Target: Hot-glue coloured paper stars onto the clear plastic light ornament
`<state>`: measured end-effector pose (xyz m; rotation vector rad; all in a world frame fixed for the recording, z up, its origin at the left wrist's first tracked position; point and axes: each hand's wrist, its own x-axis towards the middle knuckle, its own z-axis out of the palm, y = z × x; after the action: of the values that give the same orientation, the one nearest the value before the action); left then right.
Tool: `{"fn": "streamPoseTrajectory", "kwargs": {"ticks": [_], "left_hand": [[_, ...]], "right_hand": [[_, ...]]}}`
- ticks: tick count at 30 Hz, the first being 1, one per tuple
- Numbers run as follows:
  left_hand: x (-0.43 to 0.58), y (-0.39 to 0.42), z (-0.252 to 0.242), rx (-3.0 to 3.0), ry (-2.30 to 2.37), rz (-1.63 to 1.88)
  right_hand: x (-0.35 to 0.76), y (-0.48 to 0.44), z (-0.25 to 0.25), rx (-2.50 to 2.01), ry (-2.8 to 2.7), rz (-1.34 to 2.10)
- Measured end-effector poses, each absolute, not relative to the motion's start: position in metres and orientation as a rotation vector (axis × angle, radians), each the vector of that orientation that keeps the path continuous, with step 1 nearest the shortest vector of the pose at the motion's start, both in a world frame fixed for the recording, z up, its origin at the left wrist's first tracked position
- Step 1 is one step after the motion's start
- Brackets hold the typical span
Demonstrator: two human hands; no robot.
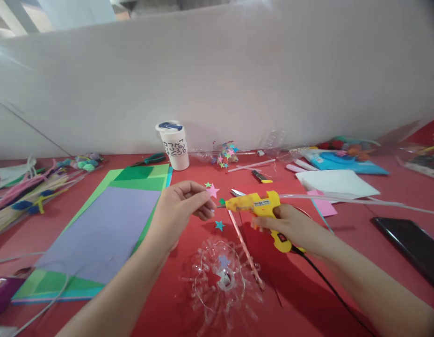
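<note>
My right hand point(287, 224) grips a yellow hot glue gun point(257, 203), its nozzle pointing left. A clear glue stick point(308, 199) sticks out of the gun's back end. Close to the nozzle, my left hand point(185, 206) is closed in a pinch; what the fingertips hold is too small to make out. A pink star point(213, 190) shows just beyond those fingers, beside a small green star point(208, 185). Below the nozzle lies a blue star point(220, 225). Nearer to me stands a clear plastic piece with many spread prongs point(226, 281), a lilac star point(224, 260) inside it.
Coloured paper sheets point(108, 224) lie on the left, pipe cleaners point(24, 196) beyond them. At the back are a white cup point(175, 147), pliers point(152, 159) and a bag of stars point(228, 153). A cutter point(261, 176) and scissors point(237, 192) lie mid-table. A phone point(409, 248) rests right.
</note>
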<state>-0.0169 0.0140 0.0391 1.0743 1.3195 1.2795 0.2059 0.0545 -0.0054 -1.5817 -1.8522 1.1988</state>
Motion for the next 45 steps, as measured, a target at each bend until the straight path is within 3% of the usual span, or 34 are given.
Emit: {"fn": "streamPoseTrajectory", "kwargs": {"ticks": [9, 16, 19, 28, 37, 45], "left_hand": [[-0.018, 0.009, 0.016, 1.005, 1.335, 1.09], [-0.012, 0.005, 0.014, 1.011, 1.264, 0.984], [-0.01, 0.002, 0.016, 1.004, 1.202, 0.942], [-0.001, -0.007, 0.02, 1.058, 1.157, 0.874], [-0.022, -0.014, 0.031, 1.282, 1.337, 0.879], [-0.053, -0.035, 0.023, 1.65, 1.405, 0.414]], "right_hand": [[0.22, 0.059, -0.01, -1.706, -2.412, 0.904], [0.211, 0.052, -0.005, -1.687, -2.348, 0.706], [0.199, 0.043, 0.005, -1.58, -2.194, 0.805], [0.175, 0.014, 0.014, -1.106, -1.527, 1.604], [0.181, 0.016, 0.01, -1.129, -1.425, 1.492], [0.188, 0.005, 0.014, -1.117, -1.756, 1.284]]}}
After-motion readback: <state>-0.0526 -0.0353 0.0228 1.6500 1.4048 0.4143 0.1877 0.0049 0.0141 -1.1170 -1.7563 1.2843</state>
